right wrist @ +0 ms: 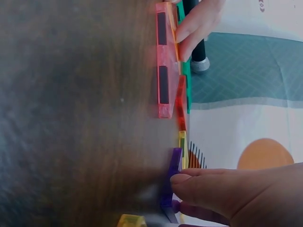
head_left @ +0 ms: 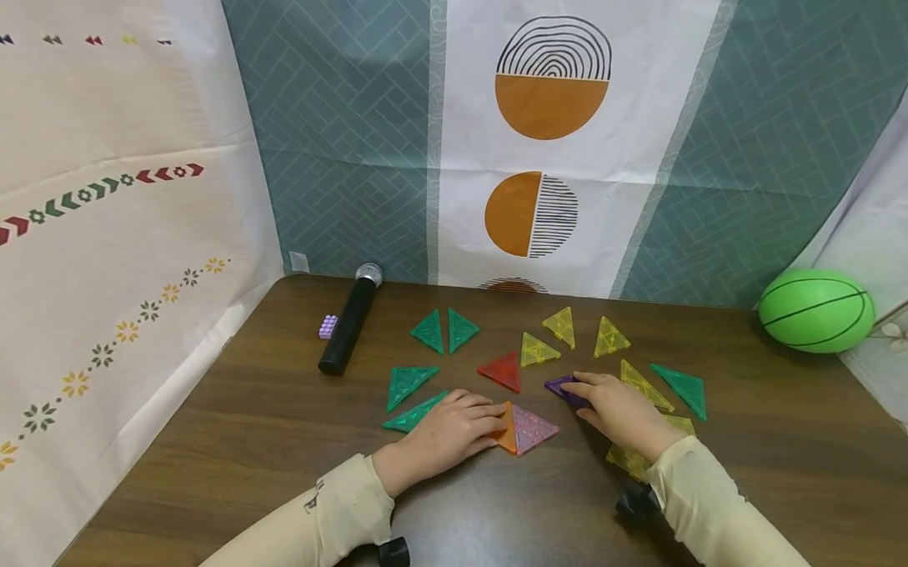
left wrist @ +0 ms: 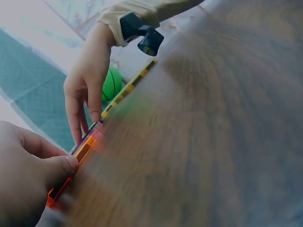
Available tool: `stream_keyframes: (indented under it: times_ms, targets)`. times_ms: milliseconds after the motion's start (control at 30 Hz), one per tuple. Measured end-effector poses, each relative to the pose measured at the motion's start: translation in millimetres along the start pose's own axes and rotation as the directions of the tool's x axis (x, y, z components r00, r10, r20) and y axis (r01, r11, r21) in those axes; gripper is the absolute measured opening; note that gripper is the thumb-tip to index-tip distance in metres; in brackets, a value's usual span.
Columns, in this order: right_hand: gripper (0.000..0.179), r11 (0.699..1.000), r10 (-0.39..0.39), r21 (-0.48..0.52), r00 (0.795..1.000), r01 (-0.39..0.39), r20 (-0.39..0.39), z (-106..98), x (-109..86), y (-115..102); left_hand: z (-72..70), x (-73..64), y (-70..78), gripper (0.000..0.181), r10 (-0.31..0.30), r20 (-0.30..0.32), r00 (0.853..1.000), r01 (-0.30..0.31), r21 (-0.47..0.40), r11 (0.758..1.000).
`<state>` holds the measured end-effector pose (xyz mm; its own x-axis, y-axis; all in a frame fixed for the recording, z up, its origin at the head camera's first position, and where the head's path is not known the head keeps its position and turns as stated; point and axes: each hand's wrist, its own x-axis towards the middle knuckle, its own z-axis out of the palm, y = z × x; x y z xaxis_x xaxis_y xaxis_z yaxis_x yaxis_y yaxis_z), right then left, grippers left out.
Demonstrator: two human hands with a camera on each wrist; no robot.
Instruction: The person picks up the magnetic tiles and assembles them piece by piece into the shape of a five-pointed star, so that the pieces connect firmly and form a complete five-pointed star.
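Orange translucent plastic triangle, mid-bench: held by left hand's fingers; pink translucent plastic triangle adjoining right. Purple translucent plastic triangle, far right of pink: pinched in right hand's fingers.

Purple triangle, orange triangle, black-lined ball

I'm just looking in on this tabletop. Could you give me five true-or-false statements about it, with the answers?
1. The right hand touches the purple tile. True.
2. The left hand touches the purple tile too. False: it holds the orange tile.
3. The pink tile lies beside the orange tile. True.
4. The microphone stands upright. False: it lies on the table.
5. The ball is red. False: it is green with dark lines.
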<state>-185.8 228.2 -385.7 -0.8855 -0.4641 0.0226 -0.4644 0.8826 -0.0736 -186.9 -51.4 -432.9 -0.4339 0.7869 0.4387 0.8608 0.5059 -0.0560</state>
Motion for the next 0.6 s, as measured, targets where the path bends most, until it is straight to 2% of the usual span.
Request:
stream_keyframes:
  times_ms: [367,600]
  targets:
    - [0.036,1.000,-0.022,0.015,0.996,0.023,-0.087,7.2,0.1,-2.2,0.4,0.1,0.2,0.025,-0.010,0.018,1.000,0.011,-0.016,1.000]
    - [0.034,1.000,-0.024,-0.005,0.990,0.023,-0.142,9.0,-3.5,-4.7,1.5,1.7,1.3,0.024,-0.004,-0.010,1.000,0.003,-0.004,1.000]
